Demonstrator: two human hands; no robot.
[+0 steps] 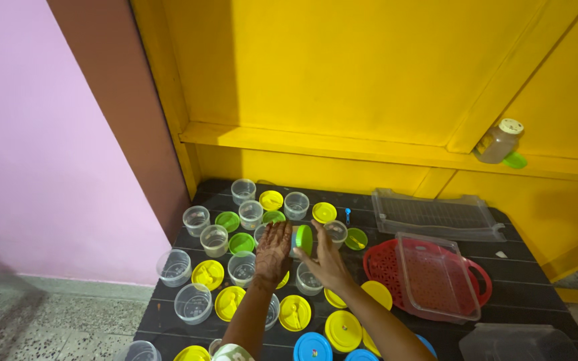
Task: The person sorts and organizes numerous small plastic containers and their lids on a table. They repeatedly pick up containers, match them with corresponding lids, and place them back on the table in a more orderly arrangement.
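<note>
My left hand and my right hand meet over the middle of a black slatted table. Between them they hold a small clear round container with a green lid, tipped on its side. My left palm presses against its base side and my right fingers grip the lid side. Around my hands stand several open clear round containers and loose yellow lids, green lids and blue lids.
A red basket with a clear tray resting in it sits to the right. Another clear tray lies behind it. A jar rests on the yellow ledge. A pink wall rises on the left.
</note>
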